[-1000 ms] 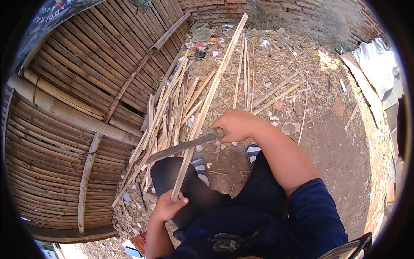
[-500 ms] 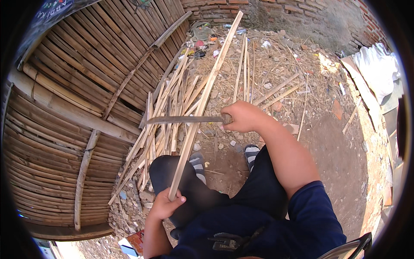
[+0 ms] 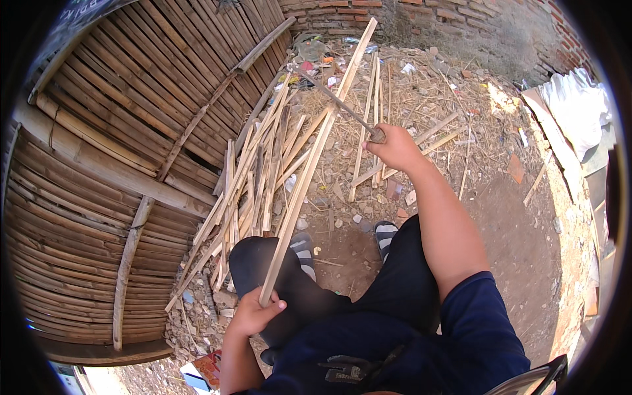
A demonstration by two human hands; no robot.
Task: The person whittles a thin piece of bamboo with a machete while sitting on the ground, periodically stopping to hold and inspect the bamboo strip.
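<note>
My left hand [image 3: 255,313] is closed around the near end of a long, pale wooden strip [image 3: 311,171], close to my left knee. The strip slants away from me, its far end reaching up toward the brick wall. In my right hand [image 3: 399,149] is the handle of a machete [image 3: 356,117]. Its long dark blade points to the far left and crosses the strip in its far half. Whether the blade touches the wood I cannot tell.
Left of my legs lies a heap of wooden strips [image 3: 247,184], beside a slatted bamboo wall [image 3: 85,164]. More loose strips [image 3: 421,148] lie ahead on rubble and dry straw. A brick wall [image 3: 454,20] stands at the back. White sacking [image 3: 573,105] hangs at the right.
My right hand has moved farther forward and slightly right with the machete. The blade, level across the strip before, now slants up toward the far left. My left hand has barely moved.
</note>
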